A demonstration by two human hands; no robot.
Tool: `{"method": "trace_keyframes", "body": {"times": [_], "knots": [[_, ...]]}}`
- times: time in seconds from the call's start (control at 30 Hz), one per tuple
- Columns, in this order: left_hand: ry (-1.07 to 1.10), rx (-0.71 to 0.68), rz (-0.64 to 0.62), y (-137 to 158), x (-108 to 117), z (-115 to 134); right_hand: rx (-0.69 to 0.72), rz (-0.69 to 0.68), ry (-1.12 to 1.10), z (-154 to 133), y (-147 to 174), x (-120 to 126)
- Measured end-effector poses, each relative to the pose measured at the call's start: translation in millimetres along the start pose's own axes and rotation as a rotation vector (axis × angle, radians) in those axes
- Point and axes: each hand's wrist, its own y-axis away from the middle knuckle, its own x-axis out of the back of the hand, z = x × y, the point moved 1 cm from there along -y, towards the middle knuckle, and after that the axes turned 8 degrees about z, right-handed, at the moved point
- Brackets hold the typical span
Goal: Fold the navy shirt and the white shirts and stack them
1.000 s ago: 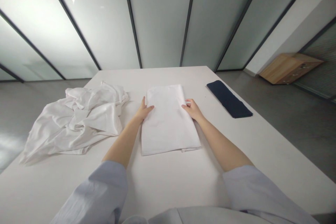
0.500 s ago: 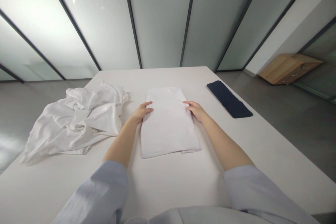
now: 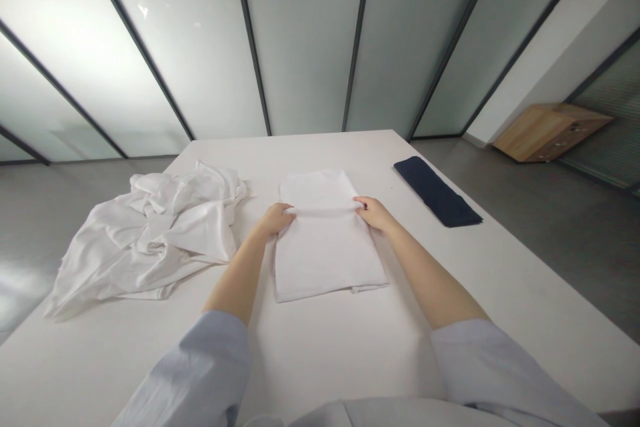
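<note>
Two hands, the left hand [image 3: 279, 219] and the right hand [image 3: 376, 213], had hold of a folded white cloth [image 3: 327, 250] at the centre of the frame. Each gripped one long side of it: the left hand was at the side nearer the left of the frame, with thumb and finger drawn close together on the fabric, and the right hand pinched the opposite side in much the same way, its fingers bent inward. How many layers lay between the fingertips, I could not tell. A shallow ridge ran across the cloth from one hand to the other, and its near edge lay flat on the white table [image 3: 530, 320], with a small flap peeping out toward the right end.

A crumpled white cloth [image 3: 160, 233] lay in a loose heap at the left of the frame, beside the left forearm. Right of centre, well apart from the right hand, a dark navy cloth [image 3: 437, 191] rested flat and slantwise near the table's edge. Frosted panels [image 3: 305, 40] with dark bars filled the top of the frame, and a wooden cabinet [image 3: 550, 133] stood at the upper right on the grey floor [image 3: 530, 213].
</note>
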Motion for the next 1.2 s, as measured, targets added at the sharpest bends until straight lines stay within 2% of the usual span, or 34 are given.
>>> {"method": "trace_keyframes", "body": {"times": [0.1,0.27,0.33,0.43,0.57,0.67,0.73,0.8,0.87,0.97,1.0,1.1,1.2], "knots": [[-0.147,-0.043,-0.018,1,6,5,0.040,-0.010,0.113,-6,-2,8],[-0.352,-0.294,0.069,-13,31,10,0.116,-0.035,0.200,-22,-26,25],[-0.416,-0.302,0.087,-28,45,19,0.148,-0.014,0.223,-32,-45,33],[-0.487,-0.228,0.122,-54,74,44,0.177,0.032,0.245,-51,-81,47],[-0.488,-0.254,0.382,-77,119,85,0.300,0.250,0.227,-85,-121,76],[-0.432,-0.361,0.536,-69,138,101,0.407,0.386,0.193,-102,-123,95],[-0.422,-0.433,0.537,-52,133,98,0.480,0.417,0.189,-103,-106,96],[-0.447,-0.457,0.447,-30,113,82,0.534,0.400,0.199,-92,-76,84],[-0.486,-0.411,0.280,-6,81,60,0.547,0.319,0.220,-73,-38,60],[-0.509,-0.249,-0.010,26,32,25,0.499,0.103,0.266,-42,13,19],[-0.489,-0.205,-0.039,33,20,17,0.463,0.036,0.288,-33,25,8],[-0.415,-0.168,0.013,45,0,1,0.374,-0.053,0.304,-17,41,-10],[-0.328,-0.236,0.071,46,-3,-10,0.424,-0.045,0.259,-10,38,-11]]}}
